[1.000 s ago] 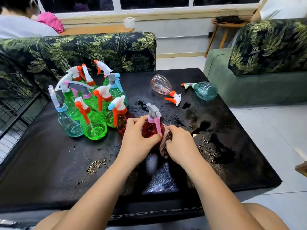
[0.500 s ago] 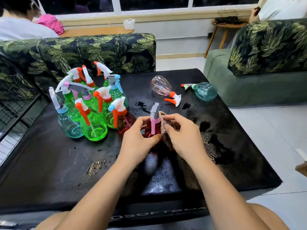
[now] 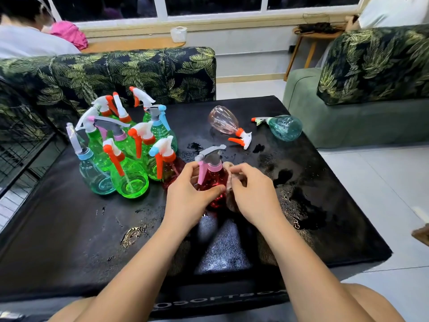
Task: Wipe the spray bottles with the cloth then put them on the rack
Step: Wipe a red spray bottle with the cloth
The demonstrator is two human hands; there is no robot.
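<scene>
Wet, glossy black table (image 3: 69, 228) carries everything. Your left hand (image 3: 185, 196) curls round the red translucent spray bottle (image 3: 214, 180) near the middle. Your right hand (image 3: 253, 194) pinches the crumpled brownish cloth (image 3: 231, 201) against its side. Green plastic bottles (image 3: 130, 182) cluster upright toward the left edge.

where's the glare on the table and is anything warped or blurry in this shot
Head view: window light glares off the wet black table nearest the camera and off the puddles right of the right hand; the wide lens bows the window sill and table edges; the red spray bottle, cloth and left hand look sharp.
</scene>
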